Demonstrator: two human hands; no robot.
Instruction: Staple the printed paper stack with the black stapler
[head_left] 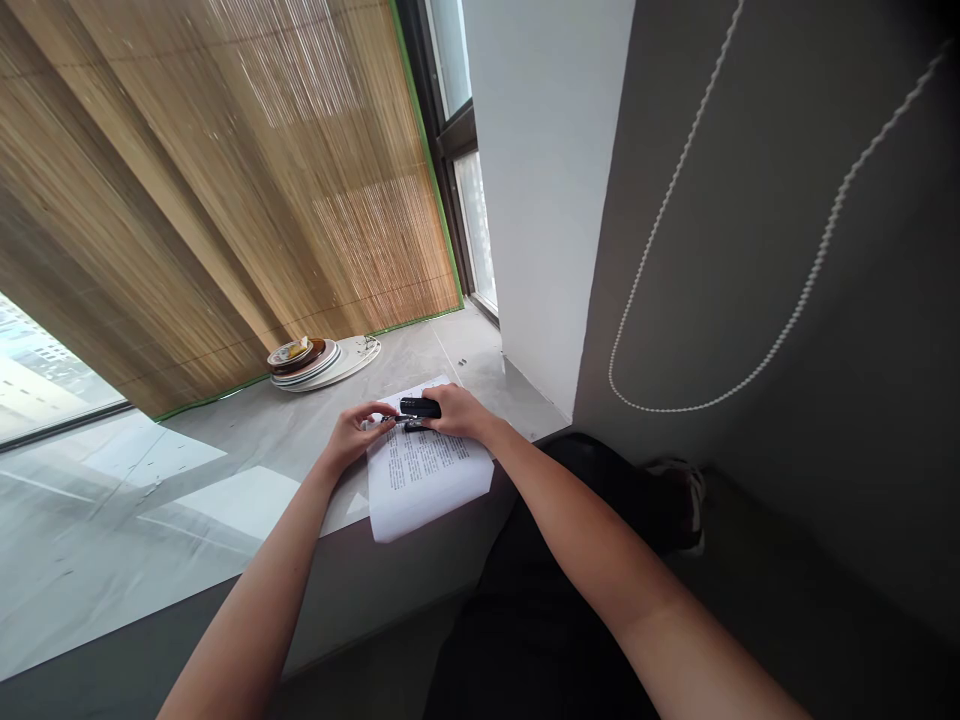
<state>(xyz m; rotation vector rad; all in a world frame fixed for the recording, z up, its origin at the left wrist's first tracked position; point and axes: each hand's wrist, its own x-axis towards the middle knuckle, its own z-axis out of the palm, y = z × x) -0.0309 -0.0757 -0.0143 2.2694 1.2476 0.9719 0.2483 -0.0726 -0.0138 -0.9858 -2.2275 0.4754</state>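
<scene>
Printed paper [427,480] lies on the grey marble sill [300,440], its near end hanging over the front edge. Above its far part is a black stapler [420,407], with its upper and lower arms apart. My right hand [456,410] grips the stapler from the right. From the left, my left hand [360,432] has its thumb and fingers pinched at the stapler's left end; a small metallic part shows there, too small to make out clearly.
Stacked plates [304,365] stand at the back of the sill, below a bamboo blind [300,180]. A white wall corner [547,200] rises on the right, with a hanging bead chain [652,240] beyond. My leg is below the sill's edge.
</scene>
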